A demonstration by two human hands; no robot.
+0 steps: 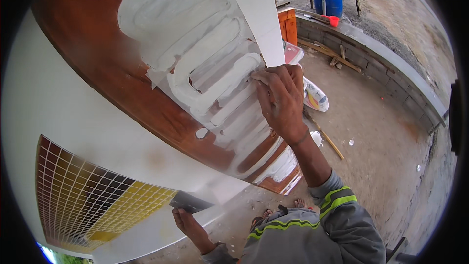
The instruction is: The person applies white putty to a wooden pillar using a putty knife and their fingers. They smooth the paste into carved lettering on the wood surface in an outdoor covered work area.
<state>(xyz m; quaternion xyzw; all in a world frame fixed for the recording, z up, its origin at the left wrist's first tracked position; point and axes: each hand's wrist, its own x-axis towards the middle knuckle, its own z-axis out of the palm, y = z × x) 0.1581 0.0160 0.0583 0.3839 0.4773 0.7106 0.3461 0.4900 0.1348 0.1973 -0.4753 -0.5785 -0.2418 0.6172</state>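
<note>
Here, left fingers (179,214) grip a flat dark sheet (193,202); right fingers (276,86) curl by ridged white paste (207,56), hold unclear.

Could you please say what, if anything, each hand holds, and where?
Left hand: dark flat piece, by its lower-left edge. Right hand: cannot be told.

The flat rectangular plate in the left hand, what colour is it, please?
The plate is dark grey, clearest in the head view.
</note>
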